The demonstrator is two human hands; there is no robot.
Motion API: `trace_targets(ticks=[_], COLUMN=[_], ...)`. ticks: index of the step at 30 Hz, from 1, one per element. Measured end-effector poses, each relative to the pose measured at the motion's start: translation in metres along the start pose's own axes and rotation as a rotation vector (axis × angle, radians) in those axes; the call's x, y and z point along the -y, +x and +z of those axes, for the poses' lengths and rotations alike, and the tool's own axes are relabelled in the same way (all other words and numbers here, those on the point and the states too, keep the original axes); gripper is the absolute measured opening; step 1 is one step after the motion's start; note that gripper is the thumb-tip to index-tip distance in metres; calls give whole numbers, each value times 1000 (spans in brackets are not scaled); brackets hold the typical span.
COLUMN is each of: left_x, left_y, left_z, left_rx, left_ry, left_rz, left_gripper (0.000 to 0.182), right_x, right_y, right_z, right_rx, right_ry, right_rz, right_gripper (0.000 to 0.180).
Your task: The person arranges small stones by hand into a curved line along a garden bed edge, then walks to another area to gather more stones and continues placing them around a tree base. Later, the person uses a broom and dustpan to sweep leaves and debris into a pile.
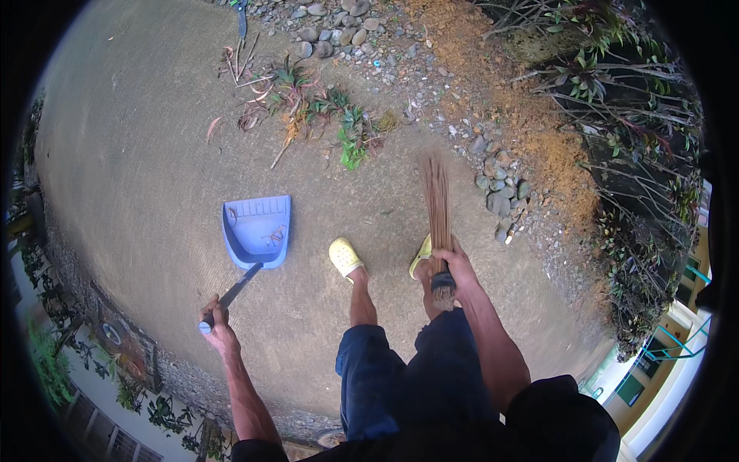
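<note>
My left hand (217, 326) is closed around the dark handle of a blue plastic dustpan (254, 228), whose pan rests on the concrete with a few dry scraps inside. In my right hand (459, 265) is a stick broom (439, 213), gripped near its dark-bound end. Its bristles point away from me, their tips blurred over the ground near the gravel edge. Beyond the dustpan and broom lies a loose pile of cut plants (329, 110), with green and reddish leaves, twigs and dry leaves.
Rounded stones (502, 193) and gravel border the concrete on the right, beside orange soil (542, 138) and leafy shrubs (629, 115). More stones (340, 34) lie at the top, near a dark tool (242, 22). My feet wear yellow clogs (344, 256).
</note>
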State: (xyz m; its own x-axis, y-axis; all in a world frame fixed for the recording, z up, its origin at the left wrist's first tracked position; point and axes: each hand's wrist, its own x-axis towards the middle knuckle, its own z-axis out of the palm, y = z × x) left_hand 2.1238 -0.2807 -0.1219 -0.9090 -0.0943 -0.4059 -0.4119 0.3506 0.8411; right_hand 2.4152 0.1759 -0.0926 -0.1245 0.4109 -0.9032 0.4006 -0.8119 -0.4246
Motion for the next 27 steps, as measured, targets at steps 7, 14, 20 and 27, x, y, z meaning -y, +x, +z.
trace_targets(ticks=[7, 14, 20, 27], left_x=[-6, -14, -8, -24], left_y=[17, 30, 44, 43], left_z=[22, 12, 27, 48], left_rx=[59, 76, 59, -65], left_ry=[91, 69, 69, 115], left_rz=[27, 11, -31, -192], left_gripper=[33, 35, 30, 22], right_x=[27, 49, 81, 127], right_y=[122, 23, 97, 89], right_z=[86, 56, 48, 89], right_rx=[76, 301, 71, 417], right_ry=[-72, -178, -219, -488], right_rz=[66, -25, -103, -63], right_gripper=[57, 81, 76, 78])
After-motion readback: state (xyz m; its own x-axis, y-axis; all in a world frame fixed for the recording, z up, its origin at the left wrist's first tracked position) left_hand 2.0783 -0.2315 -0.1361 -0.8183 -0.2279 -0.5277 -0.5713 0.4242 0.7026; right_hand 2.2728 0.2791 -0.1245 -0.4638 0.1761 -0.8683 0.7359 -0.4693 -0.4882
